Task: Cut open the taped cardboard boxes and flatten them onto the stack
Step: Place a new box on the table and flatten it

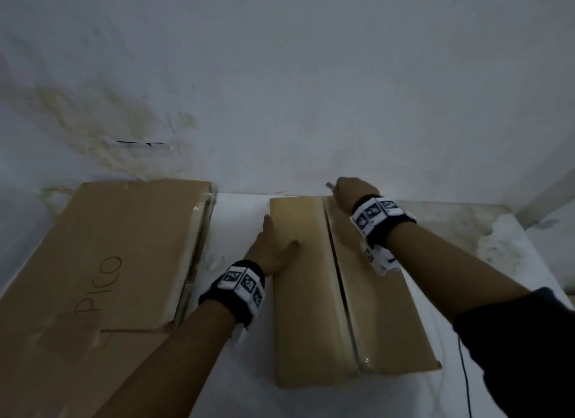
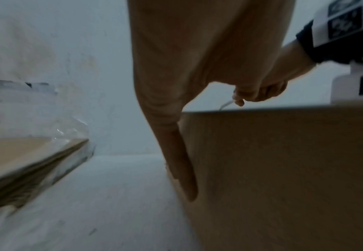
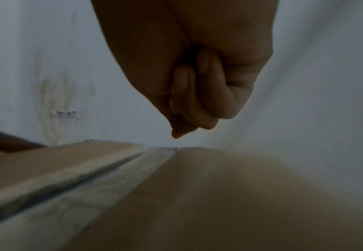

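Note:
A brown cardboard box (image 1: pixel 311 308) lies on the white table, with a taped seam (image 1: pixel 337 280) running along its top away from me. My left hand (image 1: pixel 273 246) steadies its left edge: the thumb lies flat on top and straight fingers (image 2: pixel 182 161) press against the box side (image 2: pixel 283 169). At the far end of the seam my right hand (image 1: pixel 351 193) is curled into a fist around a small cutter (image 1: pixel 329 185). The cutter's thin tip (image 2: pixel 225 103) touches the box's far top edge. The right wrist view shows the fist (image 3: pixel 193 101) above the seam (image 3: pixel 90 178). The blade is hidden there.
A stack of flattened cardboard (image 1: pixel 109 262) marked "PICO" lies at the left, a narrow strip of white table (image 1: pixel 236 371) away from the box. A stained white wall (image 1: pixel 280 90) stands right behind both. A thin black cable (image 1: pixel 463 371) hangs near my right sleeve.

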